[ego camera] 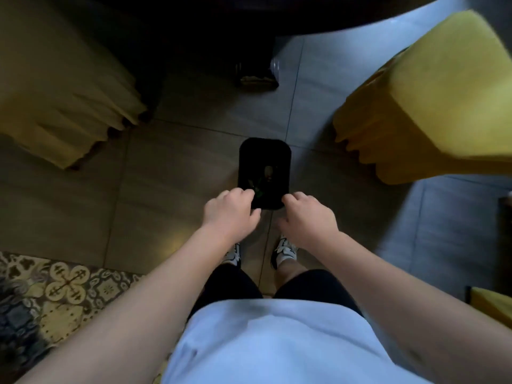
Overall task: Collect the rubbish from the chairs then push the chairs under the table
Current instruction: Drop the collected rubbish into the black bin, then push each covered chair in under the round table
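Observation:
A small black bin (264, 156) stands on the tiled floor right in front of my feet, with a few scraps of rubbish (268, 173) lying inside. My left hand (231, 213) grips the bin's near left rim, fingers curled over the edge. On the near right corner, my right hand (306, 217) curls its fingers at the rim; whether it truly holds the rim is unclear. A chair in a yellow cover (432, 106) stands to the right, and a second yellow-covered chair (61, 87) to the left. The dark table (249, 15) is ahead, above the bin.
A dark table leg base (259, 79) stands on the floor beyond the bin. A patterned rug (41, 295) lies at the lower left. Part of another yellow seat (493, 303) shows at the lower right edge. Grey floor tiles run between the two chairs.

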